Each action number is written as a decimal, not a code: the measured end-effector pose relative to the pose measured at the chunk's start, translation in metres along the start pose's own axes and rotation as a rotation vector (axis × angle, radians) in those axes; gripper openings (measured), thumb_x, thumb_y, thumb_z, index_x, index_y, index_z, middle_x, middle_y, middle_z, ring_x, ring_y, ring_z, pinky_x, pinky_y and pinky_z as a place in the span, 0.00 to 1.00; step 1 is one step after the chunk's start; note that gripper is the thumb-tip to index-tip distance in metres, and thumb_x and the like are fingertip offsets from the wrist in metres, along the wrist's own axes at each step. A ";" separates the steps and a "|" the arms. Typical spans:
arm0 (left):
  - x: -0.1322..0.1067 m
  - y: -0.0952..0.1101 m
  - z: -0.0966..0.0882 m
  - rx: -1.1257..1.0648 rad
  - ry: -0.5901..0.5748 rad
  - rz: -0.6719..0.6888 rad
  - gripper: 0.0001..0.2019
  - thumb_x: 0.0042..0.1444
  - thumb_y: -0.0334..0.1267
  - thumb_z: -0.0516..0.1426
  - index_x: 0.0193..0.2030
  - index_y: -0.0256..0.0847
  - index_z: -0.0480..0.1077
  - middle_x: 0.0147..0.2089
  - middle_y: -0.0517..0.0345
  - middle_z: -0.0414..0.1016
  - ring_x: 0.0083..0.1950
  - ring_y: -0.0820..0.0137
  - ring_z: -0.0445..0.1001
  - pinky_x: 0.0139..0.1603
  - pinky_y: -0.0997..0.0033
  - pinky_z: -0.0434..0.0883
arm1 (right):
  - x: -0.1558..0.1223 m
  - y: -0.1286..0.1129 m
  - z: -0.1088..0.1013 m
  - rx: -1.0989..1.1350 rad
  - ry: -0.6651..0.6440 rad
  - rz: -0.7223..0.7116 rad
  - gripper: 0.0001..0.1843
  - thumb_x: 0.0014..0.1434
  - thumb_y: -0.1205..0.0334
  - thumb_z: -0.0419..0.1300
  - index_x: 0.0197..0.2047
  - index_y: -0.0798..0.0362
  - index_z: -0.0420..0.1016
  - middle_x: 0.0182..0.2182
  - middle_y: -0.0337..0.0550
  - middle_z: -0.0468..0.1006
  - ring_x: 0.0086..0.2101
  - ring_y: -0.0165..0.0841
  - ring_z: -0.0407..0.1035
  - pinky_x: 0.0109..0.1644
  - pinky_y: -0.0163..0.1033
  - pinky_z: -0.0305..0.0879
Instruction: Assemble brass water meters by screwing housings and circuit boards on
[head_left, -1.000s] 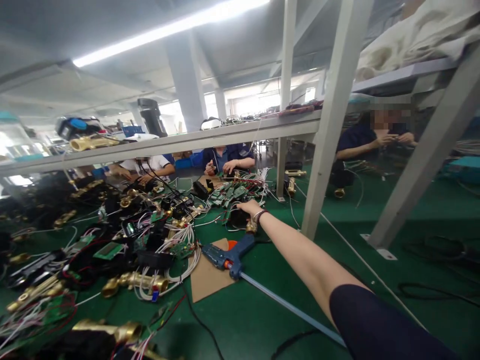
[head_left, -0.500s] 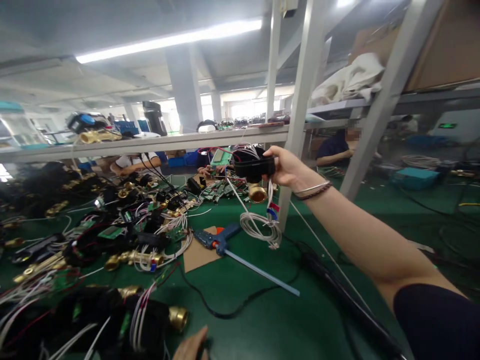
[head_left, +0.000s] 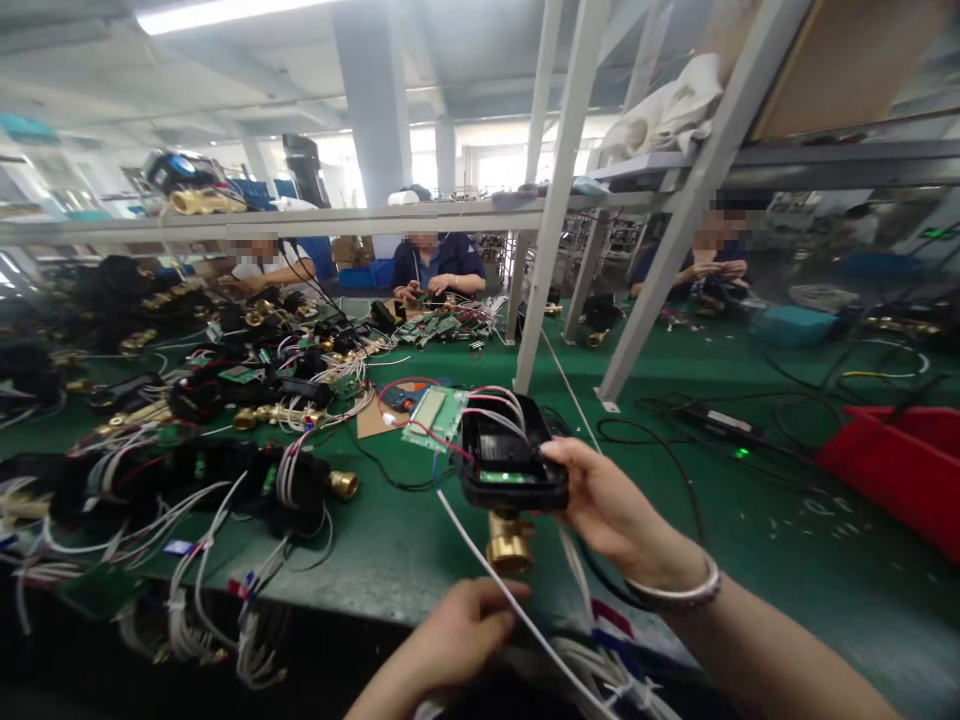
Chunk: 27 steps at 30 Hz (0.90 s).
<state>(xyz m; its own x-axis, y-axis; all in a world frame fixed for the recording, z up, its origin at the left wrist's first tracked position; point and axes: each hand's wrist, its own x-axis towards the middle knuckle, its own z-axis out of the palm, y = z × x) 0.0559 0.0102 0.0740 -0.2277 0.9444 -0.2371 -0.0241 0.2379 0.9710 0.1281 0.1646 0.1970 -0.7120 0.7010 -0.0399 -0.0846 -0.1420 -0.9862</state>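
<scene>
Moved: the black housing [head_left: 517,492] is lower and nearer the person than half a second ago; the left hand [head_left: 457,635] has come further into view.
Right hand [head_left: 615,505]: closed around the housing's right side, thumb at the upper rim.
Left hand: loosely bent, index finger extended just below the brass fitting [head_left: 510,542]; a white cable [head_left: 477,552] crosses at its fingertips, and whether they grip it I cannot tell.
Housing position: held above the near part of the green worktop [head_left: 405,550], brass fitting underneath.
Housing contents: wires and a green strip inside; wires lead out to a circuit board [head_left: 433,412] with a display, at its left.
Red bin [head_left: 892,465]: at the far right; its contents cannot be made out.
Right arm: reaches in from the lower right, a bracelet [head_left: 679,597] at the wrist.
Left arm: enters from the bottom edge, fingers pointing right.
</scene>
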 end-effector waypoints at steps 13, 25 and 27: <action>0.045 0.040 -0.044 -0.470 0.389 -0.080 0.22 0.44 0.52 0.60 0.37 0.34 0.74 0.35 0.48 0.79 0.41 0.57 0.77 0.46 0.61 0.71 | -0.048 0.131 0.009 0.415 0.236 0.078 0.32 0.40 0.54 0.69 0.47 0.51 0.63 0.45 0.45 0.75 0.44 0.38 0.70 0.50 0.44 0.66; 0.046 0.107 -0.021 -0.346 0.553 0.067 0.20 0.35 0.50 0.67 0.28 0.34 0.72 0.25 0.54 0.77 0.30 0.63 0.77 0.36 0.65 0.74 | -0.056 0.144 -0.028 0.331 0.005 0.252 0.33 0.44 0.41 0.67 0.48 0.54 0.70 0.45 0.50 0.74 0.31 0.34 0.73 0.37 0.43 0.72; 0.037 0.107 -0.007 -0.413 0.597 0.071 0.19 0.35 0.50 0.67 0.25 0.34 0.71 0.20 0.54 0.75 0.24 0.65 0.75 0.31 0.66 0.74 | -0.051 0.148 -0.031 0.252 -0.017 0.268 0.33 0.42 0.38 0.66 0.42 0.56 0.72 0.34 0.46 0.76 0.26 0.33 0.71 0.33 0.43 0.71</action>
<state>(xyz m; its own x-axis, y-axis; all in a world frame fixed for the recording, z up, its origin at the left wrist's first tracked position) 0.0377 0.0692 0.1693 -0.7314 0.6419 -0.2300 -0.3282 -0.0358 0.9439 0.1736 0.1294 0.0485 -0.7437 0.6038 -0.2870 -0.0608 -0.4887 -0.8703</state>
